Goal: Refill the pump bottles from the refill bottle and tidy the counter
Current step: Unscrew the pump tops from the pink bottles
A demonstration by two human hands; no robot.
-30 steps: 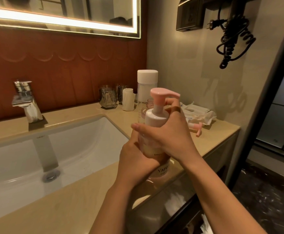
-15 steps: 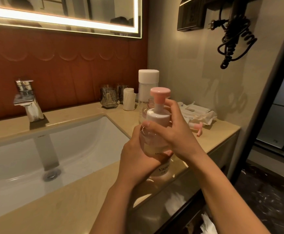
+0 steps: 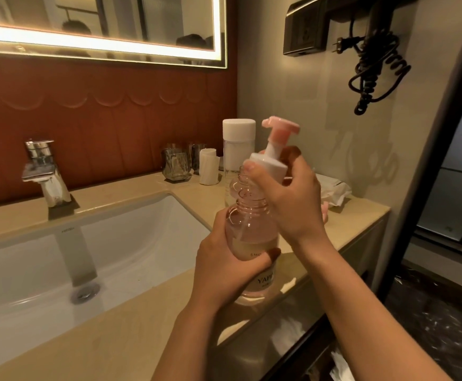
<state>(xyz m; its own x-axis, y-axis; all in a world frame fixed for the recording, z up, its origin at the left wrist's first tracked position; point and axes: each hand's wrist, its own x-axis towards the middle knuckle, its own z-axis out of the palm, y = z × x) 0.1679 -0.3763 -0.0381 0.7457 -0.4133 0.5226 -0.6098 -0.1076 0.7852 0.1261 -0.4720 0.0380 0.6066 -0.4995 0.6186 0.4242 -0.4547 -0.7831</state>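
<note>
Both bare forearms reach forward from the lower edge of the view and converge in front of the person. The left grip (image 3: 224, 268) wraps the lower body of the pump bottle (image 3: 251, 229), thumb laid across its front. The right grip (image 3: 293, 204) sits higher, wrist bent, its thumb and fingers pinching the collar of the pump head (image 3: 269, 165), held tilted just above the bottle's threaded neck.

The pump bottle (image 3: 251, 232) is clear pink, with pale yellow liquid low down and dark lettering. Its pump top (image 3: 279, 130) is pink over a white collar (image 3: 268, 165). The tall bottle (image 3: 238, 130) has a white cap. The wall panel (image 3: 100, 119) is rust-red with scallops. The counter (image 3: 130, 339) is beige, the sink (image 3: 18, 270) white, the tap (image 3: 42, 171) silver, the cord (image 3: 375, 70) black, and the floor (image 3: 430, 325) dark with pale veins.
</note>
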